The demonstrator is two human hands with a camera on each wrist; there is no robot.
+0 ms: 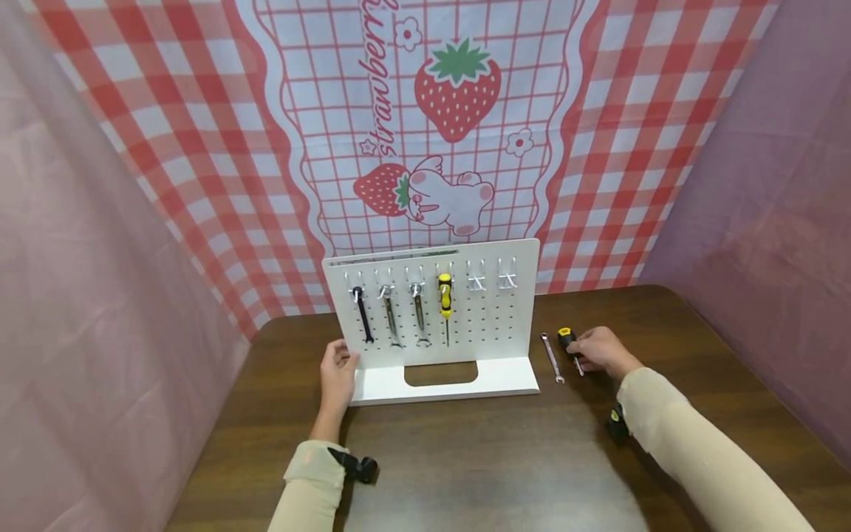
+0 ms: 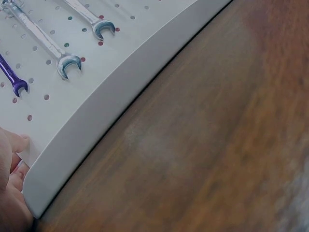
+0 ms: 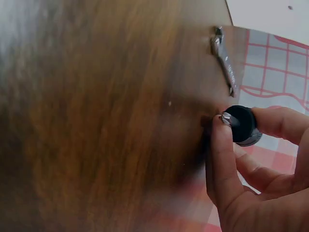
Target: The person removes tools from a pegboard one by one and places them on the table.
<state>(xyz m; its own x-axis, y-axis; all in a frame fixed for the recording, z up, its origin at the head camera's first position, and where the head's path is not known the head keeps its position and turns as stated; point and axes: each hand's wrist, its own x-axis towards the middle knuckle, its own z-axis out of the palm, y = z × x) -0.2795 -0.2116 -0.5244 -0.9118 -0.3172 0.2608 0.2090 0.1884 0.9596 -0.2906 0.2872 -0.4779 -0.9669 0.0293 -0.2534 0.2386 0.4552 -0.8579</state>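
Observation:
At the lower left edge of a white pegboard stand (image 1: 518, 332), my left hand (image 1: 337, 373) grips the board, thumb (image 2: 19, 143) on its front and other fingers around the edge. My right hand (image 1: 603, 350) holds a black screwdriver with a yellow end (image 1: 566, 338) to the right of the stand. In the right wrist view, the fingers pinch its dark handle (image 3: 245, 128), and the metal shaft points toward the camera. A silver combination wrench (image 1: 551, 357) lies on the table between that screwdriver and the stand.
From the board's hooks hang a black wrench (image 1: 363, 314), two silver wrenches (image 1: 391, 314) and a yellow-and-black screwdriver (image 1: 446, 295). Two white hooks (image 1: 476, 282) at the right hold nothing. Behind the brown table (image 1: 479, 465) hangs a checked strawberry cloth (image 1: 598, 192).

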